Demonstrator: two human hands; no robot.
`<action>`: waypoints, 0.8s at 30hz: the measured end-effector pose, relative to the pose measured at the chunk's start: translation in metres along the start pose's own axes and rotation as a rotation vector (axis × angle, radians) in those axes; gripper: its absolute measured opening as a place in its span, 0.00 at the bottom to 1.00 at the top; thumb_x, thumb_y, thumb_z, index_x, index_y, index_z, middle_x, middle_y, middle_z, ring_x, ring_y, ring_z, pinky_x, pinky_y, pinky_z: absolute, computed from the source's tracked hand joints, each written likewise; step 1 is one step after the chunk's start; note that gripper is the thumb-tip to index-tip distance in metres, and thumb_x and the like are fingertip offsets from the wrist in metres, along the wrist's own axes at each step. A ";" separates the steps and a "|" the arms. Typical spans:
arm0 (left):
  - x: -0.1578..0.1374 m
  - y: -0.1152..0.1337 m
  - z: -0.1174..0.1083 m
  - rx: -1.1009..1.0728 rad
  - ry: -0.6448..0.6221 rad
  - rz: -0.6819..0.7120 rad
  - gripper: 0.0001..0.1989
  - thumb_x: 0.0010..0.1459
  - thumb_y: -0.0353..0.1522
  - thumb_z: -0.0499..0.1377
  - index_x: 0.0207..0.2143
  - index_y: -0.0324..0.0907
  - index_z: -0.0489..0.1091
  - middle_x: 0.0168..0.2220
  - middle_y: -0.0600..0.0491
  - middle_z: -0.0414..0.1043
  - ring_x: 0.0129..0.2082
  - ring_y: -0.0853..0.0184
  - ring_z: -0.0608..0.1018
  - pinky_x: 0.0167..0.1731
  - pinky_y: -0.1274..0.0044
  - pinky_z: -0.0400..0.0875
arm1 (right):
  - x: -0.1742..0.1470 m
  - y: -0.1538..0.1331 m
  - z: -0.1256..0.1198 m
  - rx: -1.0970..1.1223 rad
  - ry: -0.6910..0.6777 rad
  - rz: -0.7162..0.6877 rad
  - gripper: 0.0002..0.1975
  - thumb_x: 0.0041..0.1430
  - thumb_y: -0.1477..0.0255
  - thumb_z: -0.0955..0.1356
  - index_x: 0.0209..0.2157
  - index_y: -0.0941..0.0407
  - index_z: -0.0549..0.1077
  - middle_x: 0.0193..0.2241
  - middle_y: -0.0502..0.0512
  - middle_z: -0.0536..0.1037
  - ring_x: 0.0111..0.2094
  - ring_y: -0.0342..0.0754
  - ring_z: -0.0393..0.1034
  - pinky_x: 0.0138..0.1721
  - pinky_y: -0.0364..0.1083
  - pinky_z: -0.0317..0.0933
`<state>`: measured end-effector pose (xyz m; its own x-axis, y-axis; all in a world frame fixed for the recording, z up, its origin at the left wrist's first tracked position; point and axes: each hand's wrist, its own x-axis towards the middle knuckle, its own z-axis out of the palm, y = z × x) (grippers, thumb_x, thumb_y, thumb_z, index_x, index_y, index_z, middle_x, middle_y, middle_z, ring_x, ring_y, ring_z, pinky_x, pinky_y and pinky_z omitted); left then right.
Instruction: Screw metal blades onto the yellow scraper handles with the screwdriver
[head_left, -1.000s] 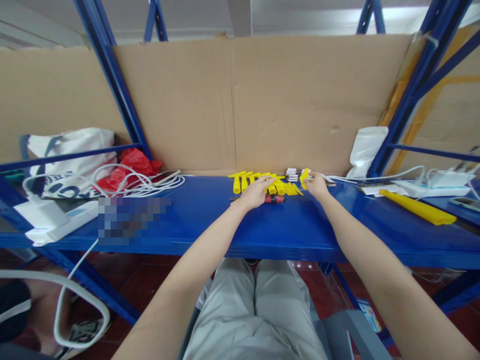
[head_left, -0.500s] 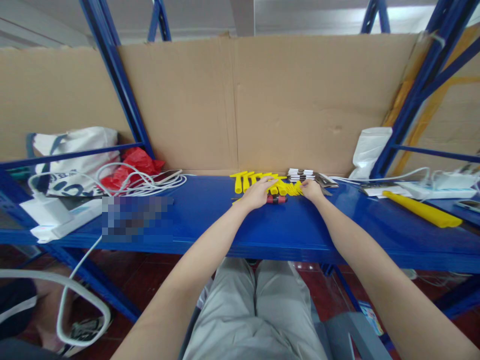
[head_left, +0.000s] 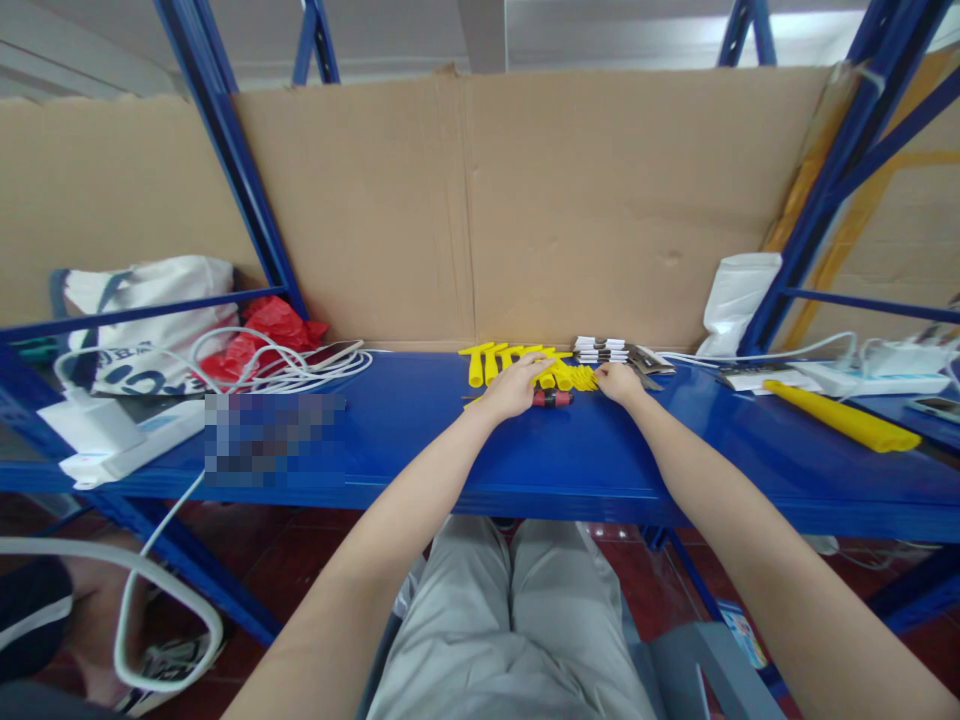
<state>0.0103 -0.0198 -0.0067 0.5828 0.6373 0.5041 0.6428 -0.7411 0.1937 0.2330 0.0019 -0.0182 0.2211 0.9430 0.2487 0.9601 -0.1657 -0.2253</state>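
Note:
Several yellow T-shaped plastic pieces (head_left: 475, 368) stand in a row on the blue shelf. My left hand (head_left: 516, 388) lies over the middle of the row, its fingers stretched out across the pieces and hiding some of them. Right of the row is a cluster of small yellow pieces (head_left: 582, 377). At its right edge is my right hand (head_left: 619, 383), fingers curled together; what they pinch is too small to tell. Just in front of the cluster lies a red and black screwdriver handle (head_left: 553, 398), its left part under my left hand.
Behind the right hand sit a stack of white strips (head_left: 600, 350) and dark flat pieces (head_left: 646, 364). Farther right lies a long yellow tube (head_left: 844, 417) near a power strip (head_left: 874, 380). White cables (head_left: 322, 368) and a cloth bag (head_left: 161, 320) occupy the left. A cardboard panel (head_left: 360, 220) closes the back.
My right hand has shifted slightly left and down at the edge of the small yellow pieces. My left hand has stayed in place.

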 end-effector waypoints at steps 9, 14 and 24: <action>0.003 -0.009 0.006 -0.029 0.046 0.052 0.30 0.51 0.18 0.50 0.56 0.41 0.64 0.60 0.47 0.62 0.59 0.63 0.65 0.59 0.67 0.58 | 0.000 -0.002 -0.007 0.170 0.058 -0.068 0.15 0.58 0.75 0.60 0.40 0.61 0.77 0.44 0.64 0.77 0.47 0.53 0.71 0.46 0.45 0.61; 0.005 -0.015 0.011 -0.059 0.071 0.095 0.32 0.48 0.17 0.50 0.57 0.41 0.62 0.60 0.47 0.60 0.60 0.64 0.63 0.60 0.66 0.57 | -0.010 -0.018 -0.018 0.620 0.100 -0.188 0.11 0.59 0.73 0.62 0.36 0.62 0.76 0.35 0.60 0.79 0.35 0.46 0.73 0.38 0.43 0.64; 0.002 -0.005 0.003 -0.006 0.051 -0.016 0.31 0.52 0.22 0.53 0.60 0.42 0.57 0.62 0.48 0.57 0.61 0.62 0.62 0.59 0.66 0.58 | -0.034 -0.047 -0.029 1.204 -0.186 -0.163 0.16 0.52 0.79 0.66 0.45 0.59 0.69 0.18 0.47 0.73 0.14 0.37 0.60 0.16 0.36 0.52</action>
<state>0.0093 -0.0139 -0.0093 0.5464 0.6378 0.5428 0.6486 -0.7323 0.2075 0.1850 -0.0306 0.0110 -0.0090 0.9709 0.2392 0.1813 0.2369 -0.9545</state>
